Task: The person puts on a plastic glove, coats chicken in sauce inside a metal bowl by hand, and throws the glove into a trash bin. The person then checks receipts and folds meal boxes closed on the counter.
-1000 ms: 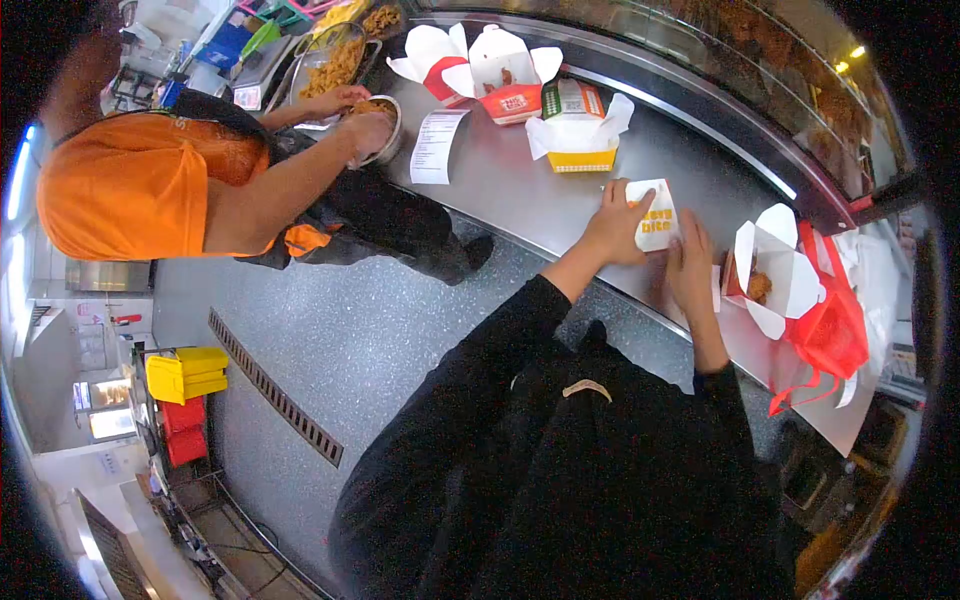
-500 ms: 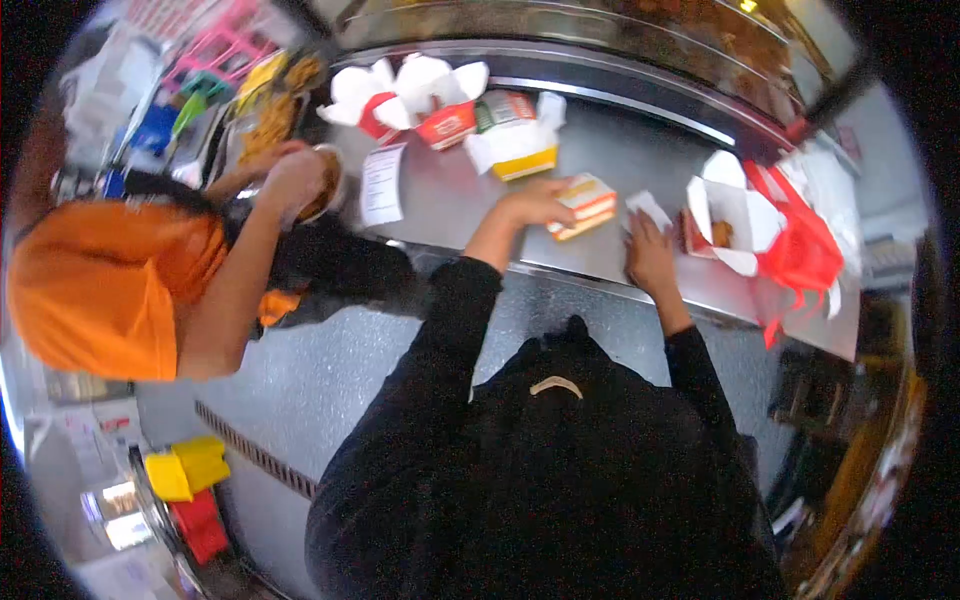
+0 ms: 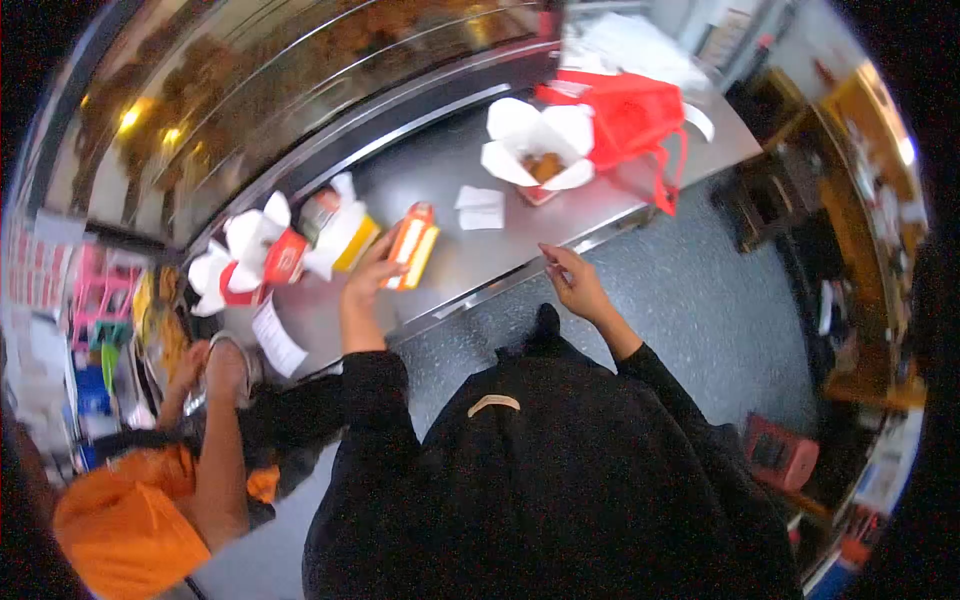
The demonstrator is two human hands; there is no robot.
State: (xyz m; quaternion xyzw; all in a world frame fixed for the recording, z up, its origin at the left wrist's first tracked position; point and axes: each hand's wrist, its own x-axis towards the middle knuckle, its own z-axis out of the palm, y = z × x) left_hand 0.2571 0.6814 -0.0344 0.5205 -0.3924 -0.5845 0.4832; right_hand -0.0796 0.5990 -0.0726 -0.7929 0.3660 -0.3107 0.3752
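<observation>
My left hand [image 3: 368, 282] is closed around a small orange, yellow and white food box [image 3: 412, 248], held above the steel counter [image 3: 455, 265]. My right hand [image 3: 580, 288] hovers off the counter's front edge with nothing in it, its fingers loosely bent and apart. Between the two hands, white paper slips [image 3: 481, 208] lie on the steel. Close to the left hand stands a yellow carton with white paper [image 3: 347, 240]. Beyond my right hand is an unfolded white takeout box [image 3: 535, 150] with brown food inside.
Two red-and-white takeout boxes [image 3: 283, 257] and a printed receipt [image 3: 277, 340] are on the counter's left. A red bag [image 3: 630, 115] sits at the right. A co-worker in an orange shirt [image 3: 130, 510] works at my left. A glass display case [image 3: 250, 100] runs behind.
The view has swung to the right. My right hand has lifted off the paper slips and drawn back past the counter edge. My left hand still holds the food box, now tilted more upright.
</observation>
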